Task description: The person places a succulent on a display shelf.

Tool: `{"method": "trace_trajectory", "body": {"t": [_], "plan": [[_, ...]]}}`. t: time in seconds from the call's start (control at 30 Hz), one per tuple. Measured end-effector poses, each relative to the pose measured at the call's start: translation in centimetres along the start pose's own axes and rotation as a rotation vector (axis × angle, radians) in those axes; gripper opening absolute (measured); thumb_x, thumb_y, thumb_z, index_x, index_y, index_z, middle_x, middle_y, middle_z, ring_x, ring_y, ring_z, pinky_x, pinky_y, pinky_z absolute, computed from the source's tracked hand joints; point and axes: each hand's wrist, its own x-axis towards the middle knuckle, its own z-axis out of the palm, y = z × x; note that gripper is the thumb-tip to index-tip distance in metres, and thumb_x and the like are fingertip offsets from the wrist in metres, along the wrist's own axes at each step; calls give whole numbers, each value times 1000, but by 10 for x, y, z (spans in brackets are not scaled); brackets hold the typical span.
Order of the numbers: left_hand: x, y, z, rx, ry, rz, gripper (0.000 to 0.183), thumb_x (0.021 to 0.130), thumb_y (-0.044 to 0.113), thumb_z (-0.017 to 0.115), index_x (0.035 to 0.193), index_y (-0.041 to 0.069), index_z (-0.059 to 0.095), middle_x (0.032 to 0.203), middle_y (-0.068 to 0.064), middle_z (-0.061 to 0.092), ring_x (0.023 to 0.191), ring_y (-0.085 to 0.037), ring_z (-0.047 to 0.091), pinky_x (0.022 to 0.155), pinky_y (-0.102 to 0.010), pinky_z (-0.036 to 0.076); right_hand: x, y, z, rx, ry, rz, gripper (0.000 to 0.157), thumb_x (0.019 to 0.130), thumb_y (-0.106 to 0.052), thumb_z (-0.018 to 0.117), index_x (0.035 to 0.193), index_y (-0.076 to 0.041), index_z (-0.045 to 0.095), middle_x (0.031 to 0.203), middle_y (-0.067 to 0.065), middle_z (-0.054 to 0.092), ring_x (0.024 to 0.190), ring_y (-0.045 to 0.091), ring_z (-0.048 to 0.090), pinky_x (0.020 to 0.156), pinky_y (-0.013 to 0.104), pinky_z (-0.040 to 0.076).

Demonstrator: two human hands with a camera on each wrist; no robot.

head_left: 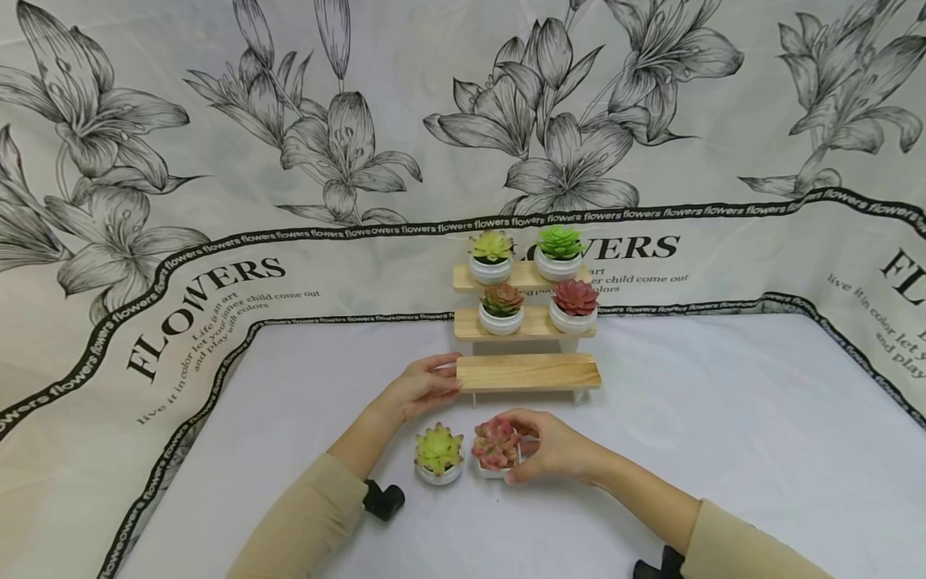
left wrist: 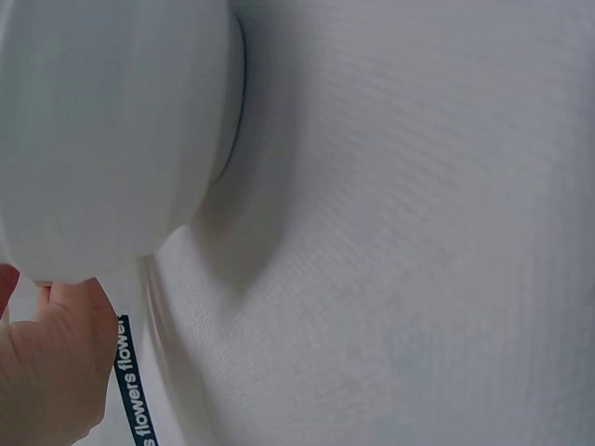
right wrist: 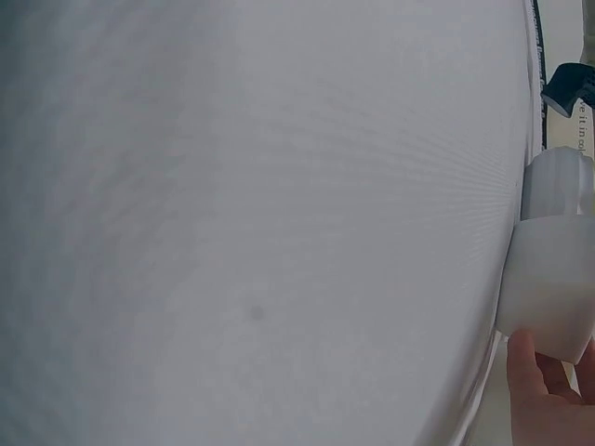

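Observation:
My left hand (head_left: 423, 388) holds the left end of the lowest wooden shelf of a three-tier display stand (head_left: 530, 372). In the left wrist view, a white pot partly hides that hand (left wrist: 56, 362). In front of the stand, my right hand (head_left: 550, 446) grips a potted pink succulent (head_left: 496, 444) from its right side; its white pot (right wrist: 548, 288) also shows in the right wrist view. A potted yellow-green succulent (head_left: 439, 450) stands on the table just left of the pink one, between my two hands.
Potted yellow (head_left: 491, 247) and bright green succulents (head_left: 560, 242) occupy the top shelf. Reddish-green (head_left: 502, 300) and dark red ones (head_left: 575, 297) sit on the middle shelf. White cloth (head_left: 694, 418) covers the table, and a flower-printed curtain (head_left: 376, 273) hangs behind it.

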Motion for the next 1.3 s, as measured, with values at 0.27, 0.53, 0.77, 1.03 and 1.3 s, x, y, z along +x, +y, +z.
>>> {"method": "trace_trajectory", "body": {"t": [0.27, 0.53, 0.77, 1.03, 1.3], "plan": [[0, 1, 0, 6, -2, 6, 58, 85, -18, 50, 139, -2, 38, 135, -27, 44, 89, -18, 59, 83, -32, 52, 1, 0, -1, -7, 6, 14, 64, 69, -1, 79, 127, 1, 51, 120, 10, 57, 107, 20, 53, 88, 33, 48], [0, 0, 0, 7, 16, 0, 57, 85, -18, 50, 138, -1, 40, 134, -25, 46, 87, -17, 59, 87, -35, 50, 2, -1, 2, -5, 3, 14, 62, 68, 0, 79, 125, 1, 53, 114, 9, 60, 99, 20, 57, 81, 31, 51], [1, 1, 1, 14, 11, 4, 57, 85, -17, 51, 138, -1, 41, 134, -26, 46, 87, -18, 60, 85, -34, 51, 0, -4, 2, -31, 6, 13, 63, 68, 0, 78, 126, 1, 54, 115, 9, 60, 101, 20, 56, 83, 34, 50], [1, 1, 2, 13, 0, 13, 56, 85, -17, 51, 138, -1, 40, 135, -26, 45, 89, -18, 59, 82, -32, 52, -1, -12, -2, -80, 40, 27, 66, 68, -3, 79, 128, 0, 52, 119, 10, 59, 108, 20, 53, 87, 32, 47], [-1, 0, 0, 15, 1, 1, 57, 85, -16, 51, 139, -1, 40, 135, -25, 45, 92, -19, 59, 89, -35, 49, 2, -22, -11, -121, 86, 11, 66, 68, -6, 79, 128, -1, 52, 115, 8, 59, 109, 22, 51, 99, 44, 40]]}}
